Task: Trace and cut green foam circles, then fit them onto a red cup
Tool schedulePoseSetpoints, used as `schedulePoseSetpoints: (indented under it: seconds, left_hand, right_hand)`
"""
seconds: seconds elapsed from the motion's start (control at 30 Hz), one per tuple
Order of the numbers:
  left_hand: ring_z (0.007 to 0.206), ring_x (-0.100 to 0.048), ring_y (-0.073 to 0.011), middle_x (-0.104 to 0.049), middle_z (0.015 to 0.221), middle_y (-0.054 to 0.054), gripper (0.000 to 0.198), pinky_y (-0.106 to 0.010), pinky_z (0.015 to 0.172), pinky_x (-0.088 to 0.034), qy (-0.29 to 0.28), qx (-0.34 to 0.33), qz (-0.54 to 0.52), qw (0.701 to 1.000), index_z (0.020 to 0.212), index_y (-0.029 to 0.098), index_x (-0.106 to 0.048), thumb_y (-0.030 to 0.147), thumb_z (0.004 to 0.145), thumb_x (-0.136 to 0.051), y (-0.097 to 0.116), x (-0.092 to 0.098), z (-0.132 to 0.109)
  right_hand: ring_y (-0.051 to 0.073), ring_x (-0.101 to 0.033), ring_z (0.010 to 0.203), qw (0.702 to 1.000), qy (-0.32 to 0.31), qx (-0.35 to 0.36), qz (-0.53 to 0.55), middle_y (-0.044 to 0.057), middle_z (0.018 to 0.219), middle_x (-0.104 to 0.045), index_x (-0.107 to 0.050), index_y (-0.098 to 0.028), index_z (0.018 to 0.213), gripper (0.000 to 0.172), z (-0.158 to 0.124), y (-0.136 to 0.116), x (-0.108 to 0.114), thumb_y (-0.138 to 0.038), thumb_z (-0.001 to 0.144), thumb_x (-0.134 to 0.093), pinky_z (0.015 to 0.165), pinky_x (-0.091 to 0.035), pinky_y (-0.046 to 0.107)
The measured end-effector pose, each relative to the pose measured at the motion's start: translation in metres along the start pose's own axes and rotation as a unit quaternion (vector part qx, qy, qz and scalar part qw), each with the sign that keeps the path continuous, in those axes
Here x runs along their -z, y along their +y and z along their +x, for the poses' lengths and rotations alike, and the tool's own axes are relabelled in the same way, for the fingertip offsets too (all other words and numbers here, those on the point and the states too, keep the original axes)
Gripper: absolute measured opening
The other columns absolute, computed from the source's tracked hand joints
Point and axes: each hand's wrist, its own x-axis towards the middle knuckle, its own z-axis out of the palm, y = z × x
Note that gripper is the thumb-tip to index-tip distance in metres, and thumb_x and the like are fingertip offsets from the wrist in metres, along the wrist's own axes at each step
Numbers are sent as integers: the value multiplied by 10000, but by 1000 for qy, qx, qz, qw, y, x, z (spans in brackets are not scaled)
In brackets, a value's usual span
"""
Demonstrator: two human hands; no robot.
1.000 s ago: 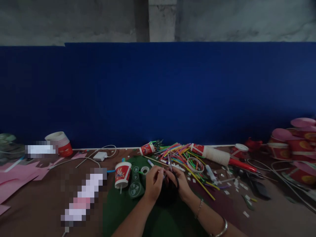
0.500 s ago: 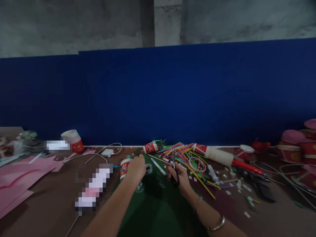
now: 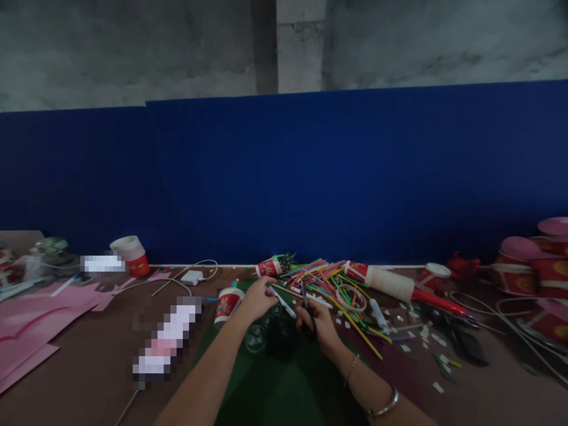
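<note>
My left hand reaches over the green mat, its fingers apart around the upper end of a white marker. I cannot tell whether they touch it. Just left of that hand stands a red and white paper cup. My right hand is closed on the handles of a pair of scissors, blades pointing up and away from me. A second white pen lies behind the scissors. The grey tape roll is hidden from sight.
Behind the hands lie colourful straws, a white tape ring and a toppled stack of paper cups. Paper scraps litter the right side. Pink sheets, a white charger and a blurred-out phone are left. A blue partition rises behind.
My left hand has moved right, away from the paper cup and toward the white marker, and its fingers have spread. My right hand still holds the scissors, shifted slightly left.
</note>
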Motion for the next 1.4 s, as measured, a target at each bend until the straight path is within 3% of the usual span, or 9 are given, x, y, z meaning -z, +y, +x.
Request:
schedulePoseSetpoints:
  seconds: [0.07, 0.2, 0.4, 0.53, 0.63, 0.83, 1.0, 1.27, 1.4]
  left_hand:
    - [644, -602, -150, -632, 720, -11, 414, -245, 599, -419, -30, -18, -151, 988, 1072, 172, -516, 140, 668, -601, 4, -3, 2]
    - [574, -554, -114, -581, 605, 38, 428, -232, 591, -400, -50, -29, -399, 915, 995, 154, -564, 150, 583, -679, 10, -17, 3]
    - [691, -581, -140, -649, 724, -13, 281, -248, 669, -415, -48, -39, -437, 898, 845, 156, -643, 260, 592, -709, 1, -38, 2]
    - [556, -537, -124, -594, 560, 19, 198, -240, 584, -400, -15, -14, -448, 894, 589, 152, -606, 321, 581, -708, -5, -50, 2]
    - [488, -506, -103, -551, 503, 48, 228, -218, 520, -383, 43, 39, -523, 851, 576, 160, -572, 346, 578, -703, -3, -56, 0]
    - [445, -501, -88, -537, 481, 52, 246, -191, 462, -379, 44, 92, -653, 750, 600, 156, -552, 317, 542, -730, 3, -60, -5]
    - [449, -491, -80, -541, 495, 55, 245, -188, 468, -374, 36, 81, -659, 747, 610, 161, -553, 333, 567, -721, 7, -66, -11]
    - [412, -340, -43, -417, 432, 85, 261, -166, 418, -235, 64, 45, -577, 813, 562, 158, -532, 347, 588, -710, 5, -76, -11]
    - [403, -316, -42, -396, 430, 90, 278, -169, 412, -216, 67, 39, -565, 822, 555, 160, -517, 360, 587, -707, 5, -76, -11]
  right_hand:
    - [91, -476, 399, 999, -14, -29, -6, -27, 463, -568, -577, -147, 787, 323, -1, -1, -2, -447, 700, -660, 396, -319, 186]
    - [92, -465, 366, 998, -45, -50, -9, -29, 429, -562, -539, -153, 666, 341, -2, -2, -4, -443, 622, -713, 383, -313, 190]
    - [90, -467, 367, 1000, 7, -26, 8, -33, 422, -552, -520, -163, 649, 317, 3, 4, 0, -446, 685, -660, 394, -316, 190]
    - [94, -480, 419, 999, 34, -13, 21, -21, 483, -565, -537, -163, 673, 296, 4, 2, 2, -433, 710, -650, 417, -339, 193]
    - [98, -483, 462, 999, 39, -3, 21, -22, 541, -570, -567, -164, 782, 272, 3, 1, 2, -418, 722, -642, 430, -348, 191]
    - [97, -458, 463, 1000, -2, -21, -1, -46, 517, -526, -590, -160, 740, 225, 2, 6, -1, -342, 652, -690, 451, -365, 205]
    - [126, -506, 538, 1000, -23, 3, -11, -25, 585, -578, -637, -163, 712, 137, 3, 5, -3, -271, 642, -684, 538, -425, 237]
    - [164, -565, 619, 999, -16, 41, -15, 7, 655, -637, -660, -158, 713, 134, 4, 7, 1, -275, 648, -676, 627, -470, 275]
    - [171, -573, 626, 999, -21, 30, -8, 7, 636, -634, -656, -156, 710, 142, 3, 7, 2, -281, 646, -673, 614, -476, 276]
